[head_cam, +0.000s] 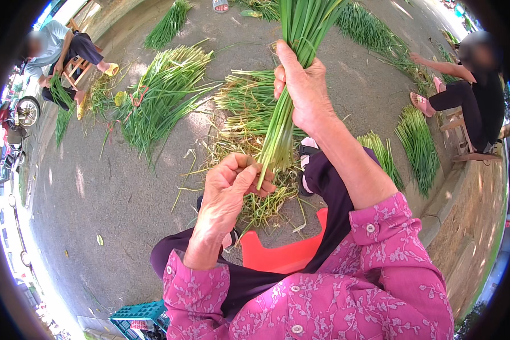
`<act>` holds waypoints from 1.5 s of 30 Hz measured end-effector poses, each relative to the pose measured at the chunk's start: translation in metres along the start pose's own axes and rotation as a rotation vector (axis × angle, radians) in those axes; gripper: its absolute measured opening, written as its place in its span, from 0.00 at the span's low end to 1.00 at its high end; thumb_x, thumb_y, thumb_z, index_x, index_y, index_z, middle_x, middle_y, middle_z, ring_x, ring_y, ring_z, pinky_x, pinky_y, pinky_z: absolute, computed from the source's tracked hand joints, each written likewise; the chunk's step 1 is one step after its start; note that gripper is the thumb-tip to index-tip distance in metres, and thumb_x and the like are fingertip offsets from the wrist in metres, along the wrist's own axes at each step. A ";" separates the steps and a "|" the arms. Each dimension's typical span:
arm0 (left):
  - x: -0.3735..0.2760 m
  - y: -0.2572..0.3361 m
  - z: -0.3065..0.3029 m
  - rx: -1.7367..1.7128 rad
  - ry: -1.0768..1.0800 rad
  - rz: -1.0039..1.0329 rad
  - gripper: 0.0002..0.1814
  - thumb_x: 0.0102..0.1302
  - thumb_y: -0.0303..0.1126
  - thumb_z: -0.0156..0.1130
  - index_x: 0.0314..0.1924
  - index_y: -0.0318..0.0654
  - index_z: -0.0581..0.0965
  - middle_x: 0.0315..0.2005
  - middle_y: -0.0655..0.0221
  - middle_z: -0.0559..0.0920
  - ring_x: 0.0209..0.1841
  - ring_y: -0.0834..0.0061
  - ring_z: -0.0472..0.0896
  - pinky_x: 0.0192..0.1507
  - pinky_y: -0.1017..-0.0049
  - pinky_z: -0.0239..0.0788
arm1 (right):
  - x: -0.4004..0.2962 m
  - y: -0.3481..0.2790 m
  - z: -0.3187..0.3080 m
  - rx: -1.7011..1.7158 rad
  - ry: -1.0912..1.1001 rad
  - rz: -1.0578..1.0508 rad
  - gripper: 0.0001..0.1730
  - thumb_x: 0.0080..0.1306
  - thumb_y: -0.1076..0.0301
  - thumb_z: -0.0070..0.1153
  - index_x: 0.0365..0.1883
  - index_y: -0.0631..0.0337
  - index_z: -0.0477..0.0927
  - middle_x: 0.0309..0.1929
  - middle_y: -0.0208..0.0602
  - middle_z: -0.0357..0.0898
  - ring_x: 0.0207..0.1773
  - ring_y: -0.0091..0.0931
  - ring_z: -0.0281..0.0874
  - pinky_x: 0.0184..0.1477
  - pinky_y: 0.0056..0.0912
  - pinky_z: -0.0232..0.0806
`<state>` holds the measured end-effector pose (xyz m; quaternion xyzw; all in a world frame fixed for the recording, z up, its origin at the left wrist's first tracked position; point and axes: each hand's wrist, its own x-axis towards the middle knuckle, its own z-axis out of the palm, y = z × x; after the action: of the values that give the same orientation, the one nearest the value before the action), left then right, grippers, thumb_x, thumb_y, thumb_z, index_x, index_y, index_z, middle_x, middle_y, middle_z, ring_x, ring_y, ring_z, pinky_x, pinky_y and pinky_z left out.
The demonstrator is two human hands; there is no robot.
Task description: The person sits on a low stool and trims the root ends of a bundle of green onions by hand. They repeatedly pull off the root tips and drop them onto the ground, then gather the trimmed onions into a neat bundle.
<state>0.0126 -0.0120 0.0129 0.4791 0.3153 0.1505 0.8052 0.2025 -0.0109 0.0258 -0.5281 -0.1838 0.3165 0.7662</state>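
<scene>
My right hand (304, 87) is closed around a bunch of long green stalks, likely garlic chives (280, 127), with the leaves pointing away from me and the pale ends towards me. At those pale ends, my left hand (238, 178) has its thumb and fingertips pinched together on a stalk or leaf. Under the bunch, a pile of chives (250, 102) lies on the pavement. Yellowed trimmings (267, 208) are heaped between my feet, partly hidden by my hands. A larger pile of chives (165, 93) with reddish ties lies to the left.
A red plastic stool (276, 255) shows beneath me. A teal crate (140, 314) stands at lower left. Seated people work at far left (59, 55) and far right (463, 85). Chive bundles (416, 148) lie on the right; a long row (369, 32) extends at upper right.
</scene>
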 end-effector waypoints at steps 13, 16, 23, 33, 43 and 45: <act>-0.001 -0.003 0.006 0.277 0.223 0.134 0.11 0.57 0.22 0.60 0.41 0.28 0.75 0.26 0.70 0.79 0.26 0.86 0.76 0.30 0.86 0.68 | -0.005 0.007 0.009 -0.006 -0.023 -0.008 0.12 0.61 0.58 0.56 0.27 0.54 0.70 0.14 0.23 0.65 0.14 0.16 0.62 0.17 0.21 0.58; -0.001 -0.004 0.007 0.264 0.280 0.230 0.08 0.58 0.22 0.60 0.38 0.27 0.76 0.24 0.70 0.79 0.25 0.85 0.77 0.27 0.85 0.68 | -0.005 0.007 0.009 -0.005 -0.022 -0.009 0.12 0.61 0.58 0.56 0.28 0.54 0.70 0.14 0.23 0.65 0.14 0.16 0.62 0.16 0.20 0.58; 0.002 -0.004 -0.001 -0.080 0.159 0.033 0.06 0.60 0.26 0.59 0.35 0.31 0.75 0.25 0.65 0.80 0.24 0.78 0.79 0.26 0.82 0.70 | -0.007 0.010 0.010 -0.002 -0.047 -0.018 0.12 0.61 0.58 0.55 0.28 0.55 0.70 0.15 0.23 0.66 0.14 0.16 0.62 0.15 0.19 0.58; 0.002 -0.007 0.000 0.029 0.152 0.038 0.05 0.60 0.29 0.58 0.34 0.36 0.75 0.24 0.72 0.78 0.21 0.83 0.74 0.25 0.84 0.63 | -0.008 0.009 0.010 -0.029 -0.069 -0.046 0.11 0.62 0.59 0.55 0.28 0.55 0.70 0.15 0.24 0.66 0.13 0.15 0.63 0.14 0.19 0.58; -0.003 0.002 0.001 0.002 0.064 0.003 0.10 0.64 0.35 0.55 0.38 0.35 0.74 0.34 0.71 0.79 0.33 0.83 0.76 0.35 0.81 0.67 | -0.002 0.003 0.003 0.000 -0.014 -0.042 0.12 0.61 0.58 0.56 0.28 0.55 0.70 0.14 0.23 0.65 0.13 0.16 0.62 0.16 0.21 0.58; -0.001 -0.003 -0.003 -0.030 0.065 0.047 0.10 0.64 0.36 0.55 0.38 0.36 0.74 0.35 0.70 0.79 0.34 0.83 0.76 0.36 0.81 0.67 | 0.000 0.002 0.000 -0.022 -0.005 -0.044 0.12 0.61 0.58 0.56 0.28 0.55 0.69 0.14 0.23 0.65 0.13 0.16 0.62 0.16 0.21 0.58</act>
<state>0.0093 -0.0120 0.0100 0.4693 0.3274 0.1895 0.7979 0.2018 -0.0099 0.0237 -0.5316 -0.2009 0.2990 0.7666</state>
